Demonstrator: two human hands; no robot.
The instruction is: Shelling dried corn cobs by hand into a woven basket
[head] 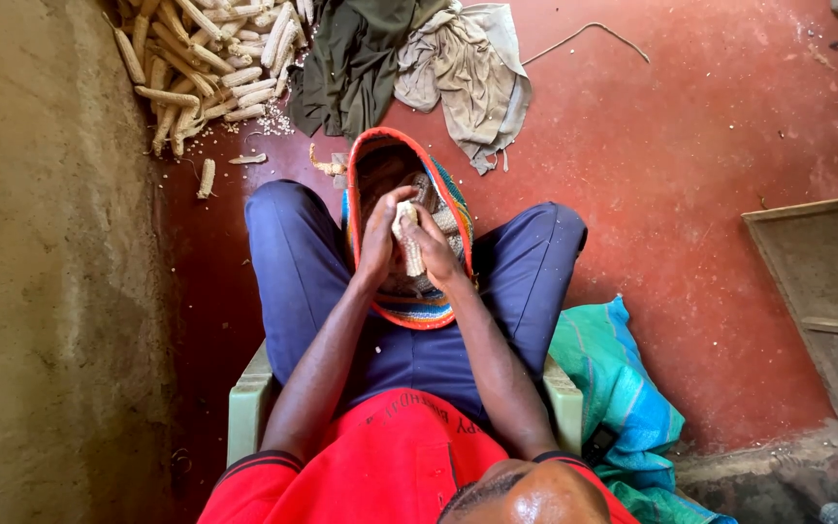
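I sit on a pale green plastic chair [244, 412] in blue trousers and a red shirt. Both hands grip one pale maize cob [407, 241] over a woven basket [453, 209] with an orange rim that rests between my knees. My left hand [378, 233] wraps the cob's left side, thumb on top. My right hand [434, 250] holds its right side. Kernels and cobs lie inside the basket, partly hidden by my hands.
A pile of stripped maize cobs [201, 63] lies at the top left against the mud wall [41, 272]. Dark and beige cloths [409, 58] lie beyond the basket. A turquoise sack [618, 388] sits beside the chair, a wooden board [826, 301] at right.
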